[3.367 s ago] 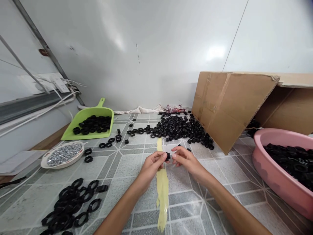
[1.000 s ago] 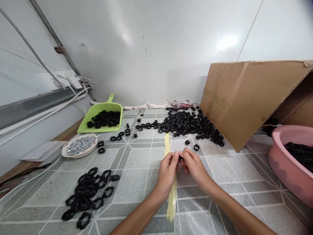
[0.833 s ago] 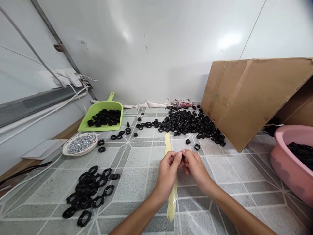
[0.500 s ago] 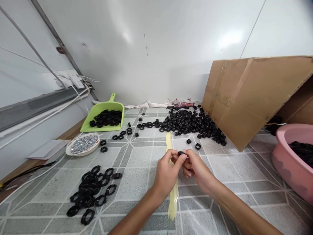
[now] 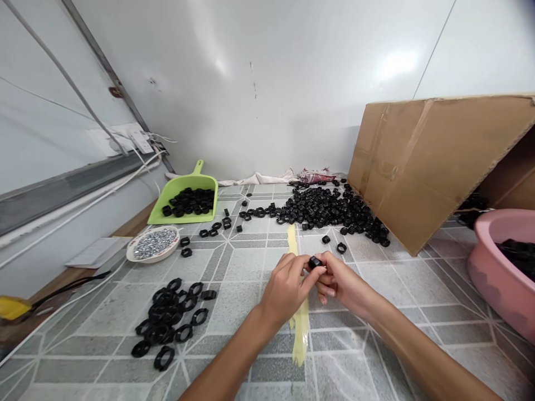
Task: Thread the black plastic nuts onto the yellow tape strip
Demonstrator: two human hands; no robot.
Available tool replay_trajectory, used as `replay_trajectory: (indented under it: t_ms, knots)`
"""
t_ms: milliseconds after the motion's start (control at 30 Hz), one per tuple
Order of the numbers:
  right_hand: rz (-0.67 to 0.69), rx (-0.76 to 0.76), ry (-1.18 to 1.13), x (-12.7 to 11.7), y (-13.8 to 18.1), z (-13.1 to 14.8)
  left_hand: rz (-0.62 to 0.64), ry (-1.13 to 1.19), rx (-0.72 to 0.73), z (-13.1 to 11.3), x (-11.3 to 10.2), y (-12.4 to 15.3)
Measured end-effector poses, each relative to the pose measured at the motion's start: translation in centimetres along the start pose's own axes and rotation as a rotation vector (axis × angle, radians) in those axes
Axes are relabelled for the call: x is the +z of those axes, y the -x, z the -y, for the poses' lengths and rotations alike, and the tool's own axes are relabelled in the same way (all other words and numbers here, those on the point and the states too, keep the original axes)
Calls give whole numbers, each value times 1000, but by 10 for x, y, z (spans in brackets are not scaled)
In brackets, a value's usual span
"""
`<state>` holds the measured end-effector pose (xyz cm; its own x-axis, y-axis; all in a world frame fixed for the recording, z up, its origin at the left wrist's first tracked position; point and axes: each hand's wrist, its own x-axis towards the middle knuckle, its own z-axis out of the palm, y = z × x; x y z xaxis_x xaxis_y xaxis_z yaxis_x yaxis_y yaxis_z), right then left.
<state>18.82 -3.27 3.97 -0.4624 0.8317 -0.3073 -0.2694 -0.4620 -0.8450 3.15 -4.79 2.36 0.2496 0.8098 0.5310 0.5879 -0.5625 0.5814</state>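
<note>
Black in the head view, a small piece (image 5: 315,262) sits pinched between the fingertips of the left hand (image 5: 288,285) and right hand (image 5: 343,281), above a yellow strip (image 5: 300,340). Beyond, a heap of black pieces (image 5: 328,206) lies beside a cardboard box (image 5: 401,167); loose rings (image 5: 162,316) lie leftward, near a white dish (image 5: 151,259).

Bright light, white glare on the pale wall (image 5: 267,94).

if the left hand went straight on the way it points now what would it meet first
Probably the right hand, just past the small black ring that the left hand holds at its fingertips, though exact depth is unclear.
</note>
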Motion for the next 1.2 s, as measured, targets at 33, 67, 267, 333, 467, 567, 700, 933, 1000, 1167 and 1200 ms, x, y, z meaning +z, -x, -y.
replay_trajectory:
  t_ms: [33, 67, 267, 333, 467, 567, 700, 933, 1000, 1167, 1200]
  knots:
    - [-4, 4, 6, 0, 0, 0, 15, -17, 17, 1, 0, 0]
    - [-7, 10, 13, -1, 0, 1, 29, -34, 31, 2, 0, 0]
    - [-28, 14, 40, -6, -4, -2, 79, -100, 66, 4, -3, -2]
    - [-53, -54, 96, -8, -6, -5, 63, -97, 51, 5, -3, -4]
    - [-104, -259, 327, -11, -12, -10, 27, -50, -33, 10, 0, -5]
    - [-116, -331, 461, -14, -17, -17, 27, 3, -63, 11, 4, -5]
    - [-199, -434, 550, -16, -23, -27, 112, -51, 22, 17, -3, -8]
    - [-356, -486, 483, -21, -28, -29, -119, -478, -497, 82, -46, -19]
    - [-347, -475, 467, -22, -30, -29, -177, -534, -626, 105, -58, -24]
    - [-312, -471, 504, -20, -32, -31, -107, -600, -704, 136, -68, -49]
    - [-309, -469, 506, -20, -32, -31, -84, -607, -694, 138, -67, -54]
